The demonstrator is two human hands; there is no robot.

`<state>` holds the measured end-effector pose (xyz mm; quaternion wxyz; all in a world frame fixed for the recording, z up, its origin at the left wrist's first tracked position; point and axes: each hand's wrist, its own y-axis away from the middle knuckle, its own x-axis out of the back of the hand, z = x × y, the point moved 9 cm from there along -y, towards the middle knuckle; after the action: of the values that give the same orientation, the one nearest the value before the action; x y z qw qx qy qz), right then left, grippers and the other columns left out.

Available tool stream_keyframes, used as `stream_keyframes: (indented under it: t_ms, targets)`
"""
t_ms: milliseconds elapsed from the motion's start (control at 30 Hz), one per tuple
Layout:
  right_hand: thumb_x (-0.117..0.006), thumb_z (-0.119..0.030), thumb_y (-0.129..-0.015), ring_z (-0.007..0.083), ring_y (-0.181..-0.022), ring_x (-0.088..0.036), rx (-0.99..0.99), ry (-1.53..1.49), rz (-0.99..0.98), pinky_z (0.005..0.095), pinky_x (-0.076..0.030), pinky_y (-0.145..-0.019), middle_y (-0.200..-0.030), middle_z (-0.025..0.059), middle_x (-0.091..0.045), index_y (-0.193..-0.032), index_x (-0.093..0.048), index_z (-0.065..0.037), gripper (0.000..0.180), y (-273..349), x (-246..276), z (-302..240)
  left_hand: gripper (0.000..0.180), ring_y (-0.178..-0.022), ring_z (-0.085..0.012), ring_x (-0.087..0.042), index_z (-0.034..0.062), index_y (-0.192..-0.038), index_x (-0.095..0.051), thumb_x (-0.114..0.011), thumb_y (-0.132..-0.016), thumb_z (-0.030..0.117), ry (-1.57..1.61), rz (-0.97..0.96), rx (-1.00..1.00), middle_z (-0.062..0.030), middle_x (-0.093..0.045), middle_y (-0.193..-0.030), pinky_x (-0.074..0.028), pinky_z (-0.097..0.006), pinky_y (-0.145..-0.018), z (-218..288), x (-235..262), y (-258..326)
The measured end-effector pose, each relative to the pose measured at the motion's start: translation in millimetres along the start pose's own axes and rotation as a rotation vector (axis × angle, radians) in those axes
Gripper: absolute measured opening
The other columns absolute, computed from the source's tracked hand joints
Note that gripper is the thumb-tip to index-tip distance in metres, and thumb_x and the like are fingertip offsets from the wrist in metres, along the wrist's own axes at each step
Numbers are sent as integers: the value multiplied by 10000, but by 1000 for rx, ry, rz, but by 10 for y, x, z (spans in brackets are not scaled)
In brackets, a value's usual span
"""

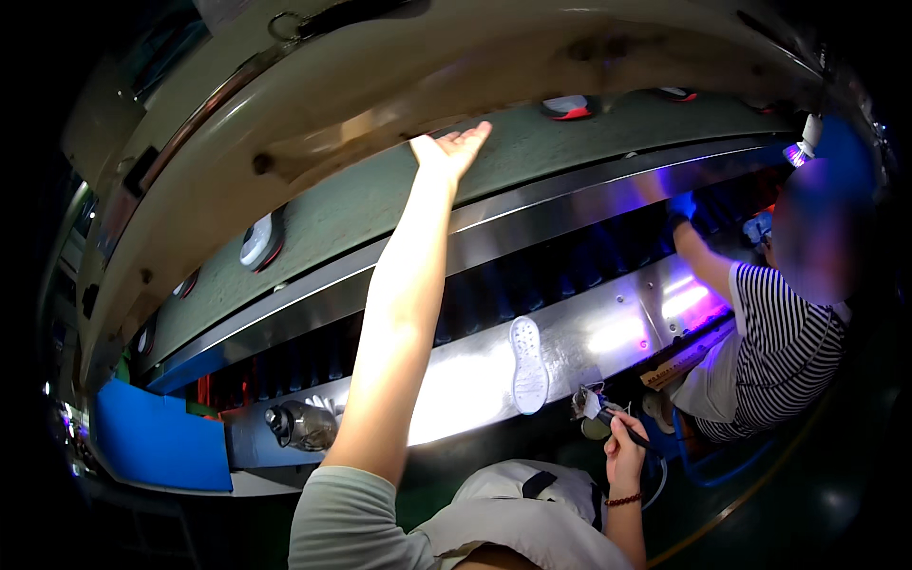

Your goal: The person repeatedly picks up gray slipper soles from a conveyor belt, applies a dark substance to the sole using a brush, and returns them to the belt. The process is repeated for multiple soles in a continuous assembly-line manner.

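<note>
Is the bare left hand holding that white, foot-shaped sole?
No, the sole lies on the shiny metal shelf, apart from the left hand.

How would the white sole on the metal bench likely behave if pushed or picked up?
The white sole lies flat, so it would probably slide rather than roll or tip. The metal bench looks smooth and shiny, so grip underneath may be slight.

sole [529, 369] on metal bench [470, 385], jar [310, 427] to its left, shoes [258, 244] on conveyor belt [347, 204] beyond, co-worker [784, 366] at right
</note>
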<state>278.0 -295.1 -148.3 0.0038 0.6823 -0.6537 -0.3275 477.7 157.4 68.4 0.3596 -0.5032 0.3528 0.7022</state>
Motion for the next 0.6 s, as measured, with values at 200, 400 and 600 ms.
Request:
stream_keyframes:
  t_ms: [200, 400, 600]
  targets:
    - [-571, -22, -801, 61, -443, -452, -56, 47, -41, 177, -358, -406, -880, 101, -625, -879, -563, 0, 82, -89, 68, -26, 730, -1119, -308, -449, -36, -1323, -231, -536, -822, 397, -1135, -150, -141, -235, -255, -1347, -402, -370, -901, -832, -279, -148]
    - [-586, 12, -771, 63, -450, -463, -117, 64, -66, 170, -370, -410, -901, 135, -635, -871, -584, 18, 100, -46, -20, 5, 706, -1210, -316, -366, -29, -1284, -323, -549, -782, 412, -2230, -437, -819, -213, -396, -1285, -310, -356, -988, -1424, -615, -502]
    - [-616, -5, -755, 48, -450, -455, -172, 64, -46, 156, -344, -411, -708, 53, -590, -889, -612, 8, 134, -38, 117, 90, 303, -888, -225, -576, 126, -902, -630, -566, -779, 396, -2767, -218, -965, -81, -626, -896, -429, -348, -757, -1534, -710, -598]
